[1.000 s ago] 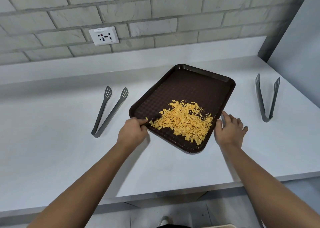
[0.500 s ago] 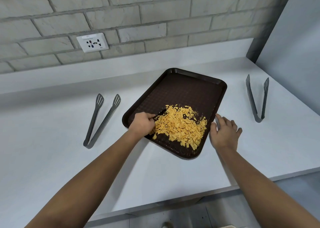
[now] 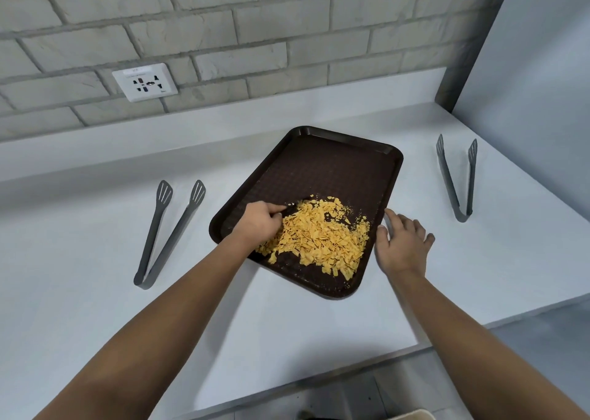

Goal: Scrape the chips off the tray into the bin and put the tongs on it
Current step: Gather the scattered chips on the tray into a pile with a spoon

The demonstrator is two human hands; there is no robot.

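tray (image 3: pixel 322 170): stiff, slick plastic; i'd grip its long rims. chips (image 3: pixel 319 237): light, brittle. left hand (image 3: pixel 260 225) pinches a dark scraper (image 3: pixel 292 209); right hand (image 3: pixel 403 244) open at the rim.

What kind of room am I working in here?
Probably a kitchen or canteen clean-up counter: a white worktop against a brick wall with a socket, a serving tray, and tongs.

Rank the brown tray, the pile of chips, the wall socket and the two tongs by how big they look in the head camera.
1. Brown tray
2. Pile of chips
3. Left tongs and right tongs: look alike, left lies nearer the camera, so unranked
4. Wall socket
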